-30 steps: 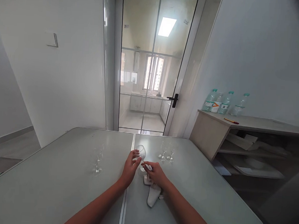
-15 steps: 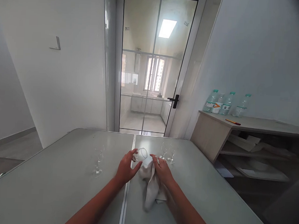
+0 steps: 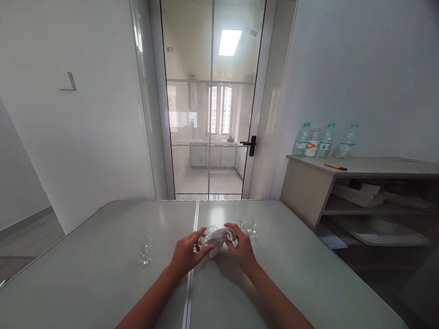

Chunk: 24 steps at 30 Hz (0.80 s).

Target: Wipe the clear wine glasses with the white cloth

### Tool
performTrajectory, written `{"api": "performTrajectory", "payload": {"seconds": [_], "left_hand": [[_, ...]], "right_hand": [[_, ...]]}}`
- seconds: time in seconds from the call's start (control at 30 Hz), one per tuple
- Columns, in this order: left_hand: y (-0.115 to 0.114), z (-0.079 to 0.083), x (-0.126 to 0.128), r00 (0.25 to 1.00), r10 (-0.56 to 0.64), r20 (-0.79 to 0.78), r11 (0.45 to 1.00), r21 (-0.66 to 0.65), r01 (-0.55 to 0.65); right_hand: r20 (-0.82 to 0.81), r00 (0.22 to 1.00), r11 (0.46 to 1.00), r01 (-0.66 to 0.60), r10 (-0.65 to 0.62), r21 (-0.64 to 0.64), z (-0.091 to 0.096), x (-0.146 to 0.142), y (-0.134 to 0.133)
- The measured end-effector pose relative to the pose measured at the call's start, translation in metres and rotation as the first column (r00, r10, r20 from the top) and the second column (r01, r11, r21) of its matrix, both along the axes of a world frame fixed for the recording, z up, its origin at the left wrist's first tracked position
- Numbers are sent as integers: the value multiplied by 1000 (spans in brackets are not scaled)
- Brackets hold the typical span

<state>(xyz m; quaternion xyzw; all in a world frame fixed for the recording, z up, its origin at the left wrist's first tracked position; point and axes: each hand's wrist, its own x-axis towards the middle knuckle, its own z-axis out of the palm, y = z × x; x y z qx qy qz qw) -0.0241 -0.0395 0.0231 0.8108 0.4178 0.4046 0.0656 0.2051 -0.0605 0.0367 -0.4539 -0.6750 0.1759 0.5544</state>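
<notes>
Clear wine glass (image 3: 208,233) is tipped just above the grey table (image 3: 85,285), between both hands. The left hand (image 3: 185,254) grips its bowl. The right hand (image 3: 241,247) squeezes a white cloth (image 3: 220,236) against it. Wiping looks half done; thin glass needs soft turning.

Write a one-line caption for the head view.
Left hand holds a tilted wine glass, right hand presses a white cloth against it, over a grey table with more glasses nearby.
</notes>
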Motion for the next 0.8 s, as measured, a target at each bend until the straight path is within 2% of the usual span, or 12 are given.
{"api": "performTrajectory", "payload": {"seconds": [0.07,0.1,0.2,0.27,0.33,0.43,0.5,0.57,0.67,0.8], "left_hand": [[0,1,0,1000,-1,-4,1000,0,1],[0,0,-1,1000,-12,-6,1000,0,12],[0,-3,0,998,-63,-20,998,6,63],[-1,-5,0,997,-76,-20,997,20,76],[-2,-5,1,997,-71,-8,997,43,72],[-6,-1,1,996,-88,-18,992,87,90],[-7,1,0,992,-114,-63,987,107,120],[-7,1,0,986,-124,-111,985,109,136],[-6,-1,2,982,-125,-142,988,73,136],[-7,4,9,992,-100,-80,994,-56,95]], "right_hand": [[-78,995,998,57,-57,6,-2,1,1],[-98,994,999,45,-45,0,-2,1,1],[-61,985,985,-165,163,-40,-1,3,-1],[-19,936,933,-353,352,-68,2,3,-6],[10,875,874,-482,483,-69,6,3,-12],[99,829,835,-544,550,-87,8,1,-17],[123,812,820,-553,570,-146,9,1,-18],[46,808,796,-568,588,-207,9,1,-16],[-220,804,769,-593,553,-239,12,3,-13],[-528,719,742,-632,453,-224,17,2,-11]]}}
